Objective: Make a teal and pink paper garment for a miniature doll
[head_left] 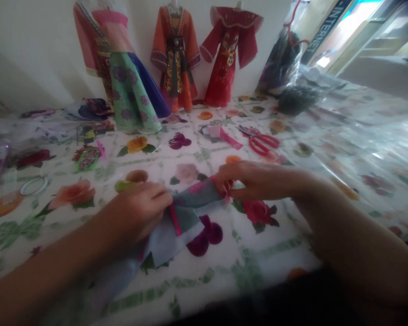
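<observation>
A piece of grey-blue fabric (187, 211) with pink strips stretches between my two hands, just above or on the flowered tablecloth. My left hand (141, 208) is closed on its left part, fingertips pinched near a bright pink strip. At the upper right end, my right hand (236, 179) pinches the edge with thumb and fingers. The lower left of the cloth hangs under my left forearm and is blurred. Beyond my right hand lie red-handled scissors (263, 142) and a small pink and white fabric scrap (222, 136).
Three small dressed figures stand along the wall: one in a green skirt (132, 90), one in an orange robe (175, 54), one in a red dress (229, 50). A green pin case (88, 158) and a white ring (34, 185) lie left. A plastic-wrapped bundle (282, 63) stands back right.
</observation>
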Tool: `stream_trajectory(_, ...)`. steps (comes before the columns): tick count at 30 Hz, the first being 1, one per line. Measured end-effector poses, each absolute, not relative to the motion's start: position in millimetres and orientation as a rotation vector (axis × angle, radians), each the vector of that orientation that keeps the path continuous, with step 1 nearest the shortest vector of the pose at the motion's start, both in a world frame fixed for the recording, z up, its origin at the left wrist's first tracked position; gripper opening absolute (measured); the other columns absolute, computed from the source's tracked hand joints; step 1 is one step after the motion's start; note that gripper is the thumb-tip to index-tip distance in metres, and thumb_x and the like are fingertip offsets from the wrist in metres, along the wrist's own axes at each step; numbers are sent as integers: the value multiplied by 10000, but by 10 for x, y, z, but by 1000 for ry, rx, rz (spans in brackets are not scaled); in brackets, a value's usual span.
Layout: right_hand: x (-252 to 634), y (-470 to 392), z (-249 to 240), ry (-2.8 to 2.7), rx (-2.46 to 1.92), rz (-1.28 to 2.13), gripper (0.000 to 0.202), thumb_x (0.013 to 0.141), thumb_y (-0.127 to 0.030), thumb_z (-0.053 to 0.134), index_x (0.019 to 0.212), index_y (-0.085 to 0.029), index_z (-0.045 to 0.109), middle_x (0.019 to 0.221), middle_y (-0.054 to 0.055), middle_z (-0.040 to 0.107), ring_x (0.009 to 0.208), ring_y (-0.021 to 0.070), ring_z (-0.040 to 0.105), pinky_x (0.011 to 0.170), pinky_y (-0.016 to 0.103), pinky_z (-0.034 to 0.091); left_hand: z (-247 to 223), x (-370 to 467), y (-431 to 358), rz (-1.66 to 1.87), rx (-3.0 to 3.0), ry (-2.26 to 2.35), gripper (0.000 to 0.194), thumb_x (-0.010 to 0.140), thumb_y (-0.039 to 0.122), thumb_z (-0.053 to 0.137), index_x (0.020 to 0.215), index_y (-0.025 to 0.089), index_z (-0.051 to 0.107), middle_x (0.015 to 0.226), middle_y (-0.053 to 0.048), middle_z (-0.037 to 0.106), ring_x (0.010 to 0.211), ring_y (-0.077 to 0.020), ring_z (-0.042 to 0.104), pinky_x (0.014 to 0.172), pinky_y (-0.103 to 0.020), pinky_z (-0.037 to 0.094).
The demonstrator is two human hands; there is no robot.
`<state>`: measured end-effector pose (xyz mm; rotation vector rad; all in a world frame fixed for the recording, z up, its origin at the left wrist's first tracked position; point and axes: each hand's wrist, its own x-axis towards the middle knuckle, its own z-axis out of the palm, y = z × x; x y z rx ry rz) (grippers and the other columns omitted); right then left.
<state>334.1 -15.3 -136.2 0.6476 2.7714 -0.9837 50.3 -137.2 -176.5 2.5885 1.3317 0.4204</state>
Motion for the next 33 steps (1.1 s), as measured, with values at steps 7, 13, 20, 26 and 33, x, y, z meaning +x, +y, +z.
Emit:
stream_trajectory(7, 3334, -208, -1308, 2739, 618, -898, 190, 822, -99, 557, 942, -197, 667, 985, 48, 640, 905, 193, 600, 832, 318, 456, -1787, 474, -1359, 379, 2854, 1300, 310, 1004, 131, 375, 921, 163, 672, 1035, -123, 690, 891, -261, 632, 761, -434, 479)
stream_trajectory(13, 3435, -238, -1204, 2755, 671, -850, 215, 877, -223, 556, 1036, -210, 701, 1023, 53, 688, 901, 209, 634, 816, 331, 466, -1794, 481, -1381, 341, 2822, 1328, 277, 996, 117, 399, 968, 154, 672, 1066, -124, 690, 918, -275, 634, 781, -454, 482)
stream_trajectory(20, 3399, -223, -1200, 2787, 838, -764, 170, 938, -313, 526, 906, -191, 640, 834, 30, 645, 721, 162, 588, 668, 297, 407, -1795, 500, -1399, 474, 2849, 1250, 234, 986, 99, 448, 1058, 133, 668, 1106, -133, 686, 968, -270, 637, 789, -422, 494)
stream_trajectory(26, 3312, -248, -1288, 2686, 874, -906, 144, 902, -320, 589, 820, -206, 560, 769, 1, 610, 690, 143, 548, 624, 274, 383, -1795, 540, -1434, 504, 2828, 1236, 256, 976, 95, 442, 1027, 170, 682, 1087, -103, 683, 928, -248, 626, 770, -401, 506)
stream_trajectory(33, 3328, -244, -1326, 2671, 817, -894, 41, 853, -205, 572, 882, -213, 543, 842, 12, 594, 743, 155, 536, 661, 284, 396, -1794, 589, -1436, 516, 2727, 1289, 289, 981, 116, 417, 940, 174, 697, 1020, -93, 699, 884, -239, 640, 755, -389, 516)
